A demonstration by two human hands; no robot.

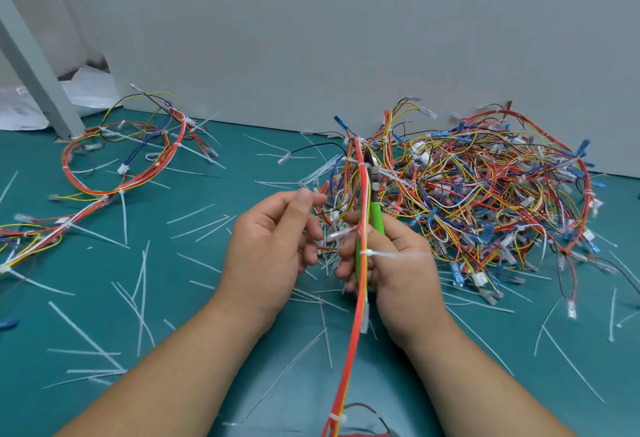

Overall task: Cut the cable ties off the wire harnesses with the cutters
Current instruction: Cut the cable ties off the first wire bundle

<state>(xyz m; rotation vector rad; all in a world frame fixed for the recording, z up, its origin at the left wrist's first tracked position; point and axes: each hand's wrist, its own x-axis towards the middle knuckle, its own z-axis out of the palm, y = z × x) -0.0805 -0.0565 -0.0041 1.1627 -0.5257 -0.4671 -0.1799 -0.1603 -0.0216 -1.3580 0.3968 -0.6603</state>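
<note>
My right hand (398, 263) grips the green-handled cutters (375, 215), with their dark jaws pointing up beside a wire harness (356, 298) of red, yellow and white wires. That harness runs upright from the bottom edge, past my right palm, to the pile. A white cable tie (391, 255) wraps it at my right fingers, its tail sticking out right. Another tie (334, 417) sits low on the harness. My left hand (273, 246) is just left of the harness, thumb and forefinger pinched on a small white cable tie piece (313, 191).
A big tangled pile of harnesses (485, 194) lies at the right against the grey wall (346, 38). Another harness loop (121, 159) lies at the left. Several cut tie tails (138, 284) litter the green mat (194, 298). A grey post (38, 69) stands far left.
</note>
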